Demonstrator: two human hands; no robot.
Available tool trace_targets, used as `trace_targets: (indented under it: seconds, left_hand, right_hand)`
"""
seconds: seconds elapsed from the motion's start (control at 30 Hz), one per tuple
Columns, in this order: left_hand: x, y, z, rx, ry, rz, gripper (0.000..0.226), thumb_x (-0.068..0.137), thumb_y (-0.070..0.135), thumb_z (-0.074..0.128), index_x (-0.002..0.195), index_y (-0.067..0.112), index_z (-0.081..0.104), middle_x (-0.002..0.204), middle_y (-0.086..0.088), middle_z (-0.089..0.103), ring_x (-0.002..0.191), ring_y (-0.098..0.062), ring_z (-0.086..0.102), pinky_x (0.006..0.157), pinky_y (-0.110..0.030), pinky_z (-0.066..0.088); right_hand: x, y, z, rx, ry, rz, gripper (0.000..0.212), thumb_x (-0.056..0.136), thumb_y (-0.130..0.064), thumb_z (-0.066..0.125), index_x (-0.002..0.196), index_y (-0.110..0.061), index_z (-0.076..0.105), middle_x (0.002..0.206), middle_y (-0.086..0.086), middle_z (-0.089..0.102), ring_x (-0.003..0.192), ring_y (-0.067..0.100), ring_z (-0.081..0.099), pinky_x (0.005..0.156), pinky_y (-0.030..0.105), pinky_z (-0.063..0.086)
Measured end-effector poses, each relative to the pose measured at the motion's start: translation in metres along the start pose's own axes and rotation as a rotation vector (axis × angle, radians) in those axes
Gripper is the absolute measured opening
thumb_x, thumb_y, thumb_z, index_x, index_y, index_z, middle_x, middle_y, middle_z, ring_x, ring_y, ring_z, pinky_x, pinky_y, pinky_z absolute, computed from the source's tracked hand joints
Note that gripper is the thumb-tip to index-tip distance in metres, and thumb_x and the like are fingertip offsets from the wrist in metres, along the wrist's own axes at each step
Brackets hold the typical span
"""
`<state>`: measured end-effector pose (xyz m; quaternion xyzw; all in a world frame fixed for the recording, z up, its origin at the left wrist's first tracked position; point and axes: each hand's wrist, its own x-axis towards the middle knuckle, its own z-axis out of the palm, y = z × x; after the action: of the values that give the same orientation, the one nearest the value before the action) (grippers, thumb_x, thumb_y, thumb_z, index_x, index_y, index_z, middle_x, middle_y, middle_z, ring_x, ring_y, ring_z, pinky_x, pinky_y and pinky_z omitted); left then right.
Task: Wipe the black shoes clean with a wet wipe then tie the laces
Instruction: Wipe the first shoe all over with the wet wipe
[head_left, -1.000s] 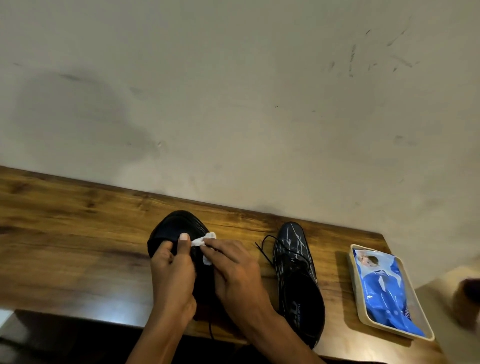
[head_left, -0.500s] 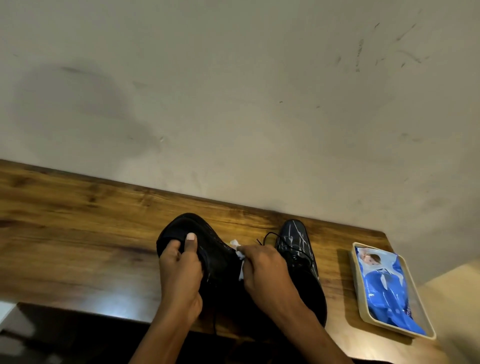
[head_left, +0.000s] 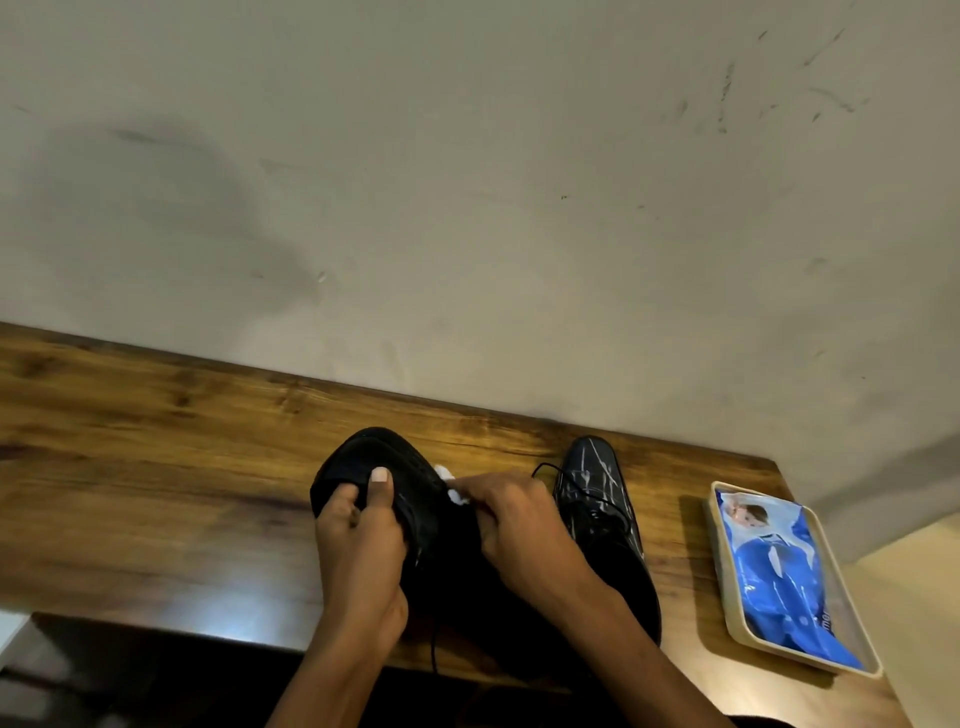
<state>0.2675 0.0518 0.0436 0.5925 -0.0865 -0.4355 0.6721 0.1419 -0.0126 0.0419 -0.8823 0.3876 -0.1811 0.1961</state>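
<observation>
Matte black lace-up leather shoe (head_left: 384, 467) left of centre on wooden tabletop, toe toward far wall, tilted, lace hanging off near edge. Small crumpled white wet wipe (head_left: 451, 486) against its right side. Glossy black lace-up shoe (head_left: 597, 499) just right, flat, laces untied.

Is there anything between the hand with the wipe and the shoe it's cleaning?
Nothing visible. The right hand pinches the wet wipe against the side of the left shoe, which the left hand grips at the toe. The other shoe stands beside it, to the right.
</observation>
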Motion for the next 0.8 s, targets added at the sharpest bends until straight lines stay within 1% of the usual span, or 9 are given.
trace_targets:
  seconds: [0.1,0.2,0.3,0.4,0.47,0.53,0.63,0.73,0.8]
  left_hand:
    - [0.003,0.002,-0.002,-0.078,0.023,-0.017,0.015,0.102,0.026,0.053,0.105,0.015,0.061,0.100,-0.008,0.070,0.094,-0.019,0.069,0.076,-0.032,0.054]
    - [0.003,0.005,-0.001,-0.126,0.033,-0.026,0.009,0.103,0.025,0.052,0.099,0.019,0.057,0.090,-0.002,0.063,0.082,-0.011,0.063,0.068,-0.026,0.049]
    - [0.003,0.006,-0.004,-0.118,0.044,-0.033,0.016,0.104,0.024,0.050,0.089,0.022,0.053,0.088,-0.001,0.062,0.080,-0.012,0.062,0.066,-0.026,0.047]
    - [0.007,0.004,-0.008,0.174,-0.031,0.014,0.016,0.102,0.033,0.052,0.105,0.018,0.054,0.100,-0.002,0.063,0.092,-0.016,0.062,0.075,-0.034,0.050]
    - [0.011,0.002,-0.010,0.365,-0.094,0.028,0.035,0.100,0.033,0.055,0.129,0.017,0.042,0.103,-0.001,0.057,0.094,-0.016,0.058,0.078,-0.037,0.048]
    - [0.012,0.002,-0.013,0.370,-0.126,-0.032,0.052,0.099,0.028,0.058,0.141,0.023,0.029,0.108,-0.003,0.053,0.097,-0.019,0.056,0.079,-0.038,0.048]
    - [0.017,0.004,-0.019,0.357,-0.177,-0.137,0.069,0.095,0.027,0.064,0.147,0.027,0.018,0.129,-0.007,0.048,0.112,-0.026,0.055,0.086,-0.041,0.051]
    - [0.019,0.003,-0.021,0.364,-0.200,-0.124,0.077,0.097,0.020,0.062,0.153,0.018,0.009,0.126,0.007,0.030,0.132,-0.029,0.041,0.095,-0.037,0.040]
    - [0.018,0.004,-0.021,0.341,-0.197,-0.099,0.072,0.099,0.014,0.058,0.153,0.010,0.011,0.119,0.006,0.028,0.140,-0.029,0.032,0.101,-0.038,0.035]
  right_hand:
    - [-0.017,0.014,-0.007,-0.081,-0.085,0.101,0.032,0.096,-0.002,0.057,0.119,-0.019,0.073,0.104,0.003,0.072,0.096,0.016,0.064,0.075,0.004,0.039]
    - [-0.031,0.029,-0.004,-0.116,-0.179,0.199,0.036,0.090,-0.006,0.069,0.122,-0.022,0.070,0.110,0.001,0.070,0.104,0.014,0.065,0.080,0.008,0.041]
    - [-0.033,0.028,0.002,-0.110,-0.128,0.227,0.031,0.090,0.000,0.066,0.115,-0.019,0.072,0.109,0.000,0.070,0.104,0.015,0.066,0.076,0.007,0.039]
    - [-0.025,0.014,0.009,-0.102,-0.013,0.140,0.036,0.089,0.009,0.056,0.114,-0.011,0.073,0.109,0.004,0.072,0.101,0.018,0.064,0.087,0.016,0.048]
    - [-0.018,0.005,0.016,-0.088,0.014,0.061,0.039,0.087,0.010,0.057,0.116,-0.009,0.073,0.110,0.005,0.074,0.101,0.020,0.065,0.093,0.025,0.051]
    - [-0.012,0.002,0.023,-0.080,0.017,0.022,0.040,0.086,0.009,0.059,0.119,-0.010,0.072,0.117,0.005,0.073,0.108,0.020,0.064,0.098,0.026,0.048]
    - [-0.013,0.006,0.030,-0.092,0.006,0.035,0.043,0.089,0.005,0.061,0.128,-0.012,0.068,0.129,0.002,0.068,0.121,0.018,0.057,0.106,0.022,0.039]
    - [-0.019,0.020,0.033,-0.141,-0.046,0.067,0.042,0.086,0.004,0.066,0.124,-0.013,0.070,0.125,0.002,0.068,0.116,0.019,0.058,0.102,0.029,0.049]
    - [-0.023,0.033,0.037,-0.161,-0.079,0.123,0.037,0.078,0.004,0.073,0.112,-0.013,0.075,0.110,0.004,0.070,0.101,0.018,0.065,0.091,0.026,0.054]
